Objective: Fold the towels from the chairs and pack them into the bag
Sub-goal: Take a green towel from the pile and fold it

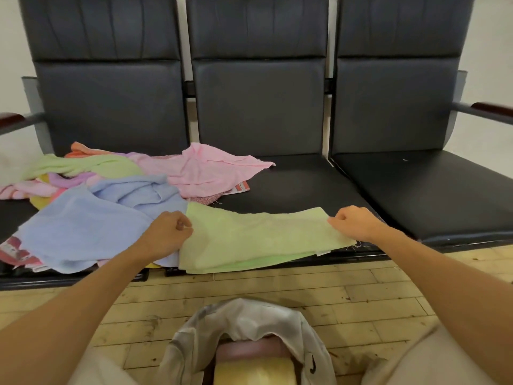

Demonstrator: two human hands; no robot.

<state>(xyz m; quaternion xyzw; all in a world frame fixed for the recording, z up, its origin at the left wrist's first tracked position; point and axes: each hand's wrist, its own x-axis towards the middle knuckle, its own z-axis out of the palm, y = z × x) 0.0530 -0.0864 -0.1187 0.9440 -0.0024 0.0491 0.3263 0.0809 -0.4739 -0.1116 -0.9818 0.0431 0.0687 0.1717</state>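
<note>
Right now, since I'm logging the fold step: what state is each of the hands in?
Left hand: closed, pinching the left end of the green towel.
Right hand: closed, pinching that towel's right end.

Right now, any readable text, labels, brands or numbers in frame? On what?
No text can be read.
Red-and-white tag under the crumpled pink towel: print blurred.
Red-and-white printed cloth at the left seat edge: markings blurred.
Dark mark on the grey fabric bag: a shape, no letters readable.
Small white tag on the light green towel: too small.
</note>
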